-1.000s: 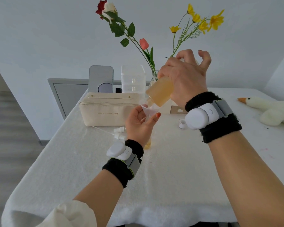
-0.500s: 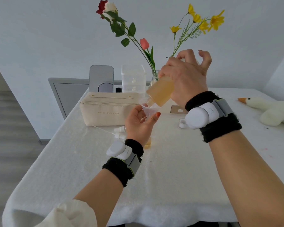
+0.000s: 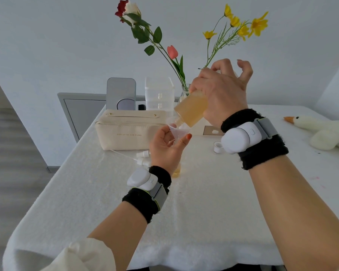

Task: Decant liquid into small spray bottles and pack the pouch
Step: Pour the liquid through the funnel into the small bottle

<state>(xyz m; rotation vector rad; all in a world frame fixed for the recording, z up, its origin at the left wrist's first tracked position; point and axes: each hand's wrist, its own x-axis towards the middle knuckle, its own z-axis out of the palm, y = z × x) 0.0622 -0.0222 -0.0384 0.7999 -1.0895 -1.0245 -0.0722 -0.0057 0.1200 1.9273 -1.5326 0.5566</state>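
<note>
My right hand [image 3: 221, 94] grips a large clear bottle of amber liquid [image 3: 190, 110], tilted neck-down over a small clear funnel [image 3: 177, 131]. My left hand [image 3: 166, 147] pinches that funnel between thumb and fingers above a small bottle [image 3: 177, 171], of which only the amber-filled base shows under the hand. Two white spray tops [image 3: 142, 158] with thin dip tubes lie on the table left of my left hand. The cream zipped pouch [image 3: 125, 132] stands behind them.
A white cap [image 3: 217, 146] lies on the white tablecloth [image 3: 204, 202] under my right wrist. At the back stand a grey device [image 3: 121, 93], a clear drawer box [image 3: 159, 94] and a vase of flowers [image 3: 185, 90]. A plush goose [image 3: 321, 132] lies far right.
</note>
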